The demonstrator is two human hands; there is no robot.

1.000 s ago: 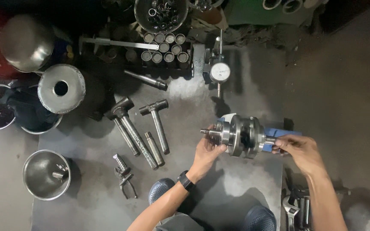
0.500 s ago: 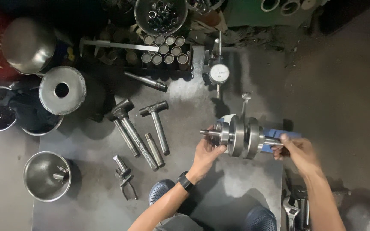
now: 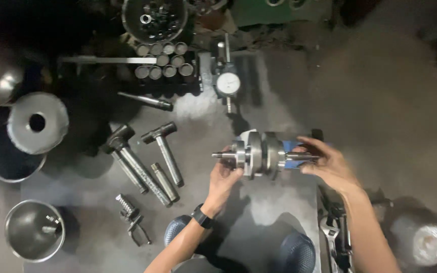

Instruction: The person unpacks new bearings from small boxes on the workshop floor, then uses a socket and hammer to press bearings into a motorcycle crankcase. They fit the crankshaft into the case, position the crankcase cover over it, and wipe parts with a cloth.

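Note:
A steel crankshaft (image 3: 261,153) with two round webs and a shaft at each end is held level over a grey work surface (image 3: 259,212). My left hand (image 3: 224,178), with a dark watch on its wrist, grips the crankshaft's left shaft end from below. My right hand (image 3: 330,164) holds the right shaft end. A blue piece (image 3: 292,146) shows just behind the crankshaft's right side, partly hidden by my fingers.
Two hammers (image 3: 163,146) and steel rods lie to the left, with pliers (image 3: 132,220) below them. A dial gauge (image 3: 227,83) stands at the back beside rows of cylinders (image 3: 163,63). Metal bowls (image 3: 34,230) sit far left. Wrenches (image 3: 335,235) lie at lower right.
The crankshaft has turned a little in my hands and the rod that stuck up from it half a second ago no longer shows. Both hands stay on the shaft ends.

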